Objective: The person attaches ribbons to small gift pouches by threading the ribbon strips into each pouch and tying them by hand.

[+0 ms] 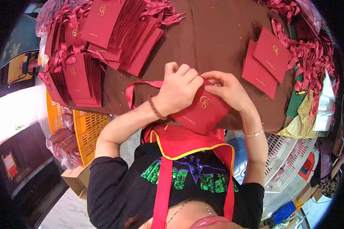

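Observation:
A dark red paper gift bag [203, 116] with a gold monogram is held at the table's near edge, tilted, close to my apron. My left hand [180, 87], with a beaded bracelet at the wrist, is closed in a fist at the bag's upper left edge. From that fist a red ribbon [144, 83] loops out to the left. My right hand [226, 88] pinches the bag's top edge, thumb over its front, and almost touches my left hand. Both sets of fingertips are partly hidden.
Stacked red bags [114, 30] with ribbons cover the table's far left. Two more bags [269, 57] lie at the right beside a heap of ribbons [311, 57]. A yellow crate [88, 131] stands below left, a white basket [284, 160] below right.

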{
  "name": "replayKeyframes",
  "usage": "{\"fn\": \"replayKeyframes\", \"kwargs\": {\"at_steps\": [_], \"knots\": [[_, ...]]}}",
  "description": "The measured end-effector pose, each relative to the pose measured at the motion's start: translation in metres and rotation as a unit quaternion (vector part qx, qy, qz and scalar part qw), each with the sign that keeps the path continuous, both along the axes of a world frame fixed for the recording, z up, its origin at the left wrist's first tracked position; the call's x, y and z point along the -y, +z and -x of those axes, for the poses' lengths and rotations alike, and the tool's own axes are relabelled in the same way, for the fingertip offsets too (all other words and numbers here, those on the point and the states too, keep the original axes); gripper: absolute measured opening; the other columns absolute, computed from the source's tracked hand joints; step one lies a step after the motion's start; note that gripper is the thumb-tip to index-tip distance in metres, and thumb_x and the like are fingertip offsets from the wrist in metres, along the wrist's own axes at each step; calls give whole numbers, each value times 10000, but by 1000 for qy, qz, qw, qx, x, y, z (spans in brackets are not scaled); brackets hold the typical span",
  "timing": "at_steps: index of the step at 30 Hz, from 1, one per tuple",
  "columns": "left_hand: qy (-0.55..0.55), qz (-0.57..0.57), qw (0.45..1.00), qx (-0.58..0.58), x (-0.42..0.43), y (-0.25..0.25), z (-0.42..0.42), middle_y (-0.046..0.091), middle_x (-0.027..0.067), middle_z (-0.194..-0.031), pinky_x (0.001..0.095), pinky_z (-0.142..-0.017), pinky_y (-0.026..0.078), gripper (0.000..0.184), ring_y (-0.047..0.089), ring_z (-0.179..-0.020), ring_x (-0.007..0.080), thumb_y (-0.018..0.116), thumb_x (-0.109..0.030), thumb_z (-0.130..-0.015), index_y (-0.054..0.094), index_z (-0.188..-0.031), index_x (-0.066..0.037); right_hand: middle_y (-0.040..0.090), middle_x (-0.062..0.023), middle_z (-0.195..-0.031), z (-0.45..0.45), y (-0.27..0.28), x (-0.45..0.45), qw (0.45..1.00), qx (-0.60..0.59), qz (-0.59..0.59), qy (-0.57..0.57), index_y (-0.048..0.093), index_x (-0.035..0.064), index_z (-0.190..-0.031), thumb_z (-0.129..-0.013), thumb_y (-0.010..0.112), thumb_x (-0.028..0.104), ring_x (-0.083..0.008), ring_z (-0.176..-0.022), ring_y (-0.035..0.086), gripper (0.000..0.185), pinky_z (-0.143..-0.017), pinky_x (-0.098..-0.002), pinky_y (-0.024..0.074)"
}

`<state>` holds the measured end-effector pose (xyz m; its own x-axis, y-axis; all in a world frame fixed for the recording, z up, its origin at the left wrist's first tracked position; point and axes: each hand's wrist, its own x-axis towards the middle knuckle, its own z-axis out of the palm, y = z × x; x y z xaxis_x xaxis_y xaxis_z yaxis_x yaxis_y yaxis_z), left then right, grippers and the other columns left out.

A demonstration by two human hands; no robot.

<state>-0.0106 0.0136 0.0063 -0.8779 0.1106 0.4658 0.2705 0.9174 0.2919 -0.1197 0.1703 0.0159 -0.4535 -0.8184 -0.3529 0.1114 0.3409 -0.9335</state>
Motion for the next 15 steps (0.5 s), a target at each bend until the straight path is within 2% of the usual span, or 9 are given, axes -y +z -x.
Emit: {"fn": "replayKeyframes", "kwargs": {"at_steps": [1, 3, 6, 9, 10, 11, 12, 14, 15], "knots": [[-1, -1, 1000, 1, 5, 4, 0, 505, 43, -747, 382, -729, 336, 57, 496, -770, 204, 575, -149, -726, 547, -735, -100, 625, -55, -943, -1, 0, -1, 1000, 12, -2, 13, 583, -21, -1093, -795, 601, 22, -89, -889, 556, 302, -779, -237, 459], [-58, -111, 990, 60, 16, 13, 0, 564, 8, -871, 386, -812, 313, 97, 520, -894, 208, 644, -155, -738, 598, -824, -148, 608, -29, -946, -3, 3, -4, 999, 26, -5, 23, 579, -23, -1078, -799, 599, -6, -57, -846, 544, 280, -754, -205, 455], [-82, -116, 985, 100, 19, 8, -4, 558, -11, -887, 386, -834, 300, 116, 502, -952, 198, 684, -158, -729, 607, -816, -160, 606, -15, -900, -7, 10, -2, 998, 28, -31, 41, 565, -23, -1016, -797, 601, -15, -53, -818, 545, 223, -733, -193, 452], [-94, -103, 984, 107, 13, 9, -9, 554, -13, -882, 391, -837, 300, 104, 500, -947, 196, 687, -159, -725, 602, -785, -153, 601, 1, -841, -12, 9, -3, 998, 48, -27, 41, 545, -14, -975, -796, 605, -20, -45, -779, 542, 188, -691, -188, 447], [-109, -96, 983, 115, 12, 9, -11, 555, -14, -884, 390, -838, 299, 102, 499, -948, 194, 689, -165, -728, 601, -777, -151, 623, -41, -824, -15, 9, -5, 998, 35, -29, 53, 558, -20, -961, -789, 615, 9, -78, -774, 567, 184, -694, -228, 464], [-139, -134, 970, 149, 14, 10, -14, 566, -5, -912, 382, -849, 312, 90, 499, -956, 206, 672, -174, -761, 599, -788, -127, 645, -83, -807, -18, 9, -7, 997, 22, -31, 65, 570, -27, -947, -782, 626, 37, -111, -769, 592, 186, -696, -268, 482], [-139, -136, 969, 150, 19, 9, -15, 566, -5, -912, 382, -849, 312, 90, 499, -956, 206, 672, -174, -761, 599, -788, -127, 645, -83, -807, -21, 8, -9, 997, 24, -32, 65, 570, -27, -947, -782, 626, 37, -111, -769, 592, 186, -696, -268, 482], [-115, -289, 921, 236, 33, 3, -15, 573, 18, -962, 376, -872, 322, 92, 489, -987, 228, 635, -177, -807, 602, -807, -91, 596, 3, -776, -32, 8, -12, 996, 44, -38, 67, 559, -7, -936, -792, 630, 1, -38, -724, 530, 161, -641, -190, 434], [-128, -284, 911, 269, 35, 9, -16, 570, 47, -1004, 371, -899, 326, 104, 477, -1015, 243, 606, -171, -828, 608, -819, -68, 605, -17, -764, -38, 17, -10, 996, 47, -42, 59, 560, -16, -920, -794, 638, 14, -56, -729, 551, 151, -656, -207, 453]]}}
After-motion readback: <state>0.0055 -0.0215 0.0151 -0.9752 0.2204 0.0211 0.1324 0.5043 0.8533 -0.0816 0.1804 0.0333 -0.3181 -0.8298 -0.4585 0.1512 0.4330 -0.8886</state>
